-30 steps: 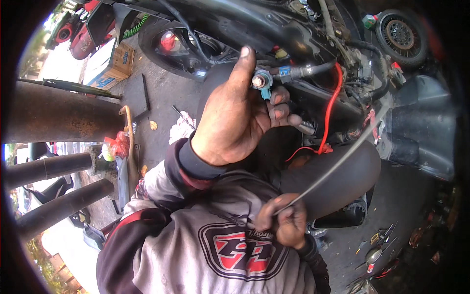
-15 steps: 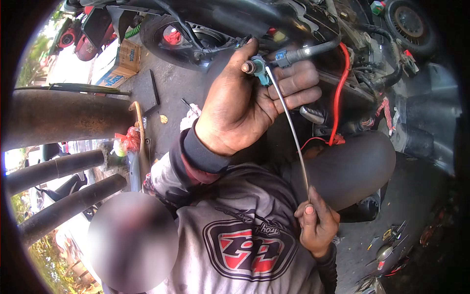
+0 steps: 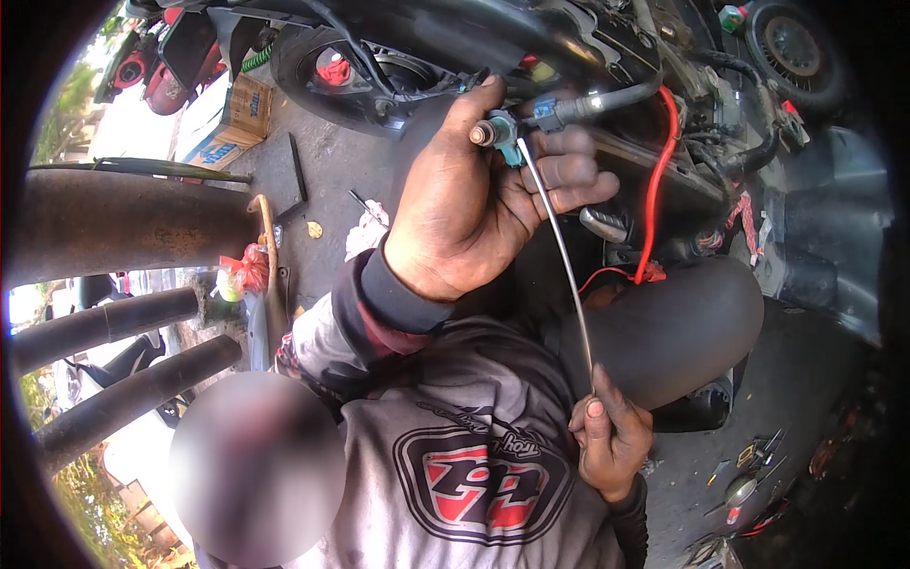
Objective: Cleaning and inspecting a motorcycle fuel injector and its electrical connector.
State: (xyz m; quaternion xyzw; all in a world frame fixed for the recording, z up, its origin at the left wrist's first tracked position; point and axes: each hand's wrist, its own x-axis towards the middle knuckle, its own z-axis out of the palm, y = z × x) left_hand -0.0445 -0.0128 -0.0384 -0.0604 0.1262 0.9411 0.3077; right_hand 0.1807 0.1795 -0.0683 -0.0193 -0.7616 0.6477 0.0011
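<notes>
My left hand (image 3: 474, 218) cradles a small teal fitting with a metal nozzle (image 3: 507, 142) between thumb and fingers, its other fingers curled loosely. Just right of it is a grey hose with a blue connector (image 3: 544, 113). My right hand (image 3: 611, 436), low at the right, grips a long thin metal rod (image 3: 567, 261), whose far tip reaches the teal fitting; whether they touch is hard to tell. A red cable (image 3: 660, 190) hangs to the right of my left hand.
A black motorcycle body (image 3: 512, 38) spans the top. Rusty posts (image 3: 128, 223) and a cardboard box (image 3: 232, 114) are at left. A loose wheel (image 3: 791, 43) lies top right, dark plastic panels (image 3: 834, 237) at right, scattered tools (image 3: 744, 488) lower right on the floor.
Over the last second my right hand has moved right and swung the rod upright, its tip now at the teal fitting. The fitting has shifted slightly left and up with my left hand.
</notes>
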